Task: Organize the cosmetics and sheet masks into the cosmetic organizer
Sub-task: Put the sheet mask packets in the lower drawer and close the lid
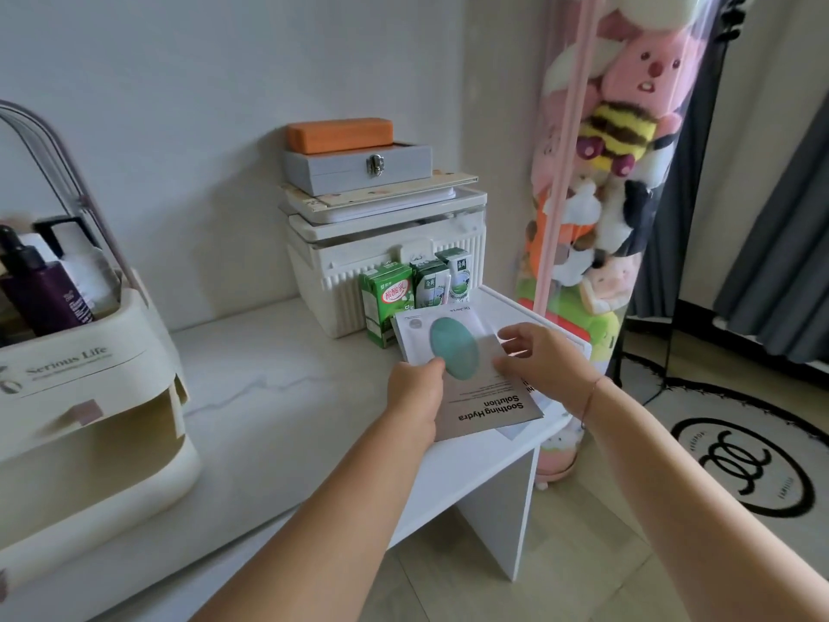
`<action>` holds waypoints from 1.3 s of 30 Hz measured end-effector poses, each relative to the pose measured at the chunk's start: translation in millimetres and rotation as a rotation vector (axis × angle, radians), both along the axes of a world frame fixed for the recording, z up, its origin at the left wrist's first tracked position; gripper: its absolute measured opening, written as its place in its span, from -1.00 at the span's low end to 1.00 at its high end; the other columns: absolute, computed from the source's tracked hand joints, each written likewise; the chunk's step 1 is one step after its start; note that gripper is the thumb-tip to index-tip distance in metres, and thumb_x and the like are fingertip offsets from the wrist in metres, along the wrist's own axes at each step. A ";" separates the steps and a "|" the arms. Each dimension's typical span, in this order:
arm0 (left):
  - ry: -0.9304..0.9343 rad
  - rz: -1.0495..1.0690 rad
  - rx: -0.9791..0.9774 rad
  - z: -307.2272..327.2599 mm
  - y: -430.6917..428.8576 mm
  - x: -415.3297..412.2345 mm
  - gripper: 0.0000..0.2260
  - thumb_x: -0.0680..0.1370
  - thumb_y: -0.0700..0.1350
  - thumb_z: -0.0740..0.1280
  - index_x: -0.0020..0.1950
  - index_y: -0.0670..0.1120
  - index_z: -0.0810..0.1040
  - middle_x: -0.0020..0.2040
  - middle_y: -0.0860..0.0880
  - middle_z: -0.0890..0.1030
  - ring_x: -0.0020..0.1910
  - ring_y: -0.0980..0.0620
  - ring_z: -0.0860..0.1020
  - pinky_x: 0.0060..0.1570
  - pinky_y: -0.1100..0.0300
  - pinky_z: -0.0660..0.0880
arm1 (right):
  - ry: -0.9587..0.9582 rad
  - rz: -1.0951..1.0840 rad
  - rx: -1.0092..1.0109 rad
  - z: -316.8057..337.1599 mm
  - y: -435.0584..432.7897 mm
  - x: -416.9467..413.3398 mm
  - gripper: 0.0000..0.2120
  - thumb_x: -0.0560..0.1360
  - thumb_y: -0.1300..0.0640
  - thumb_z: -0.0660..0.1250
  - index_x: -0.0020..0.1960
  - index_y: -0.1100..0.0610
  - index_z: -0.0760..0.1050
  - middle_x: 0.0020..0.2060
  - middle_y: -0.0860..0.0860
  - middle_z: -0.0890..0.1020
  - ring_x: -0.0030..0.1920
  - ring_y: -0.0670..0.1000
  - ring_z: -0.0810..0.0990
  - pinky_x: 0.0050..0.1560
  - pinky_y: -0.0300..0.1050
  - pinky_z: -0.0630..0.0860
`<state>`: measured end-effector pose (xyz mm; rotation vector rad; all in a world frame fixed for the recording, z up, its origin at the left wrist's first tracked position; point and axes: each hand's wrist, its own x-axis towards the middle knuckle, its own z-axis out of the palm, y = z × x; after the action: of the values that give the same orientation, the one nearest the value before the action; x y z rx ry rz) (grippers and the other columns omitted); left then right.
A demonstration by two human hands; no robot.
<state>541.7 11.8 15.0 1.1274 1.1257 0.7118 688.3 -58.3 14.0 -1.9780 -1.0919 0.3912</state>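
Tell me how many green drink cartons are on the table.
3, side by side in front of the white ribbed box: left carton, middle carton, right carton. The held sheet masks cover part of them, so another may be hidden.

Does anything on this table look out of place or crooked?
Three drink cartons stand against the white storage box, odd among cosmetics. The sheet masks are fanned and askew at the table's right end, gripped by left hand and right hand.

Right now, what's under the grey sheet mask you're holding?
A white packet corner peeks beneath the grey sheet mask, pinched by the left hand and right hand. How many packets lie under it is covered.
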 end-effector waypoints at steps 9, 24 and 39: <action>-0.238 -0.031 -0.150 -4.3 -13.4 -42.2 -0.77 0.49 -0.24 0.36 0.14 -0.26 0.52 -0.03 -0.22 0.66 -0.13 -0.15 0.63 -0.19 0.07 0.57 | 0.680 0.043 0.194 22.8 -38.9 -58.5 -0.70 0.51 0.21 0.32 0.24 0.13 0.44 -0.19 0.10 0.70 -0.31 0.06 0.68 -0.26 -0.07 0.65; -0.133 0.054 0.493 9.2 34.8 -135.5 -0.25 0.35 -0.15 0.52 0.42 0.11 0.21 0.18 0.12 0.48 0.18 0.11 0.47 0.09 0.26 0.38 | 0.782 0.089 0.610 16.8 -14.6 -93.6 -0.78 0.45 0.30 0.35 -0.24 0.04 0.69 -0.28 -0.01 0.71 -0.25 0.00 0.66 -0.16 0.02 0.63; -0.036 -0.009 0.685 -2.1 23.6 -149.1 -0.82 0.51 -0.10 0.34 0.07 -0.04 0.41 0.00 -0.03 0.62 -0.10 0.00 0.59 -0.25 0.30 0.53 | 0.222 0.029 0.460 -12.9 -19.7 -124.2 -0.82 0.51 0.30 0.30 0.09 0.15 0.55 -0.12 -0.05 0.67 -0.05 0.02 0.63 -0.12 -0.26 0.52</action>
<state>392.6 35.4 12.8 1.6782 0.8574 1.1523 564.1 -78.0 1.1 -1.4785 -0.9681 0.3311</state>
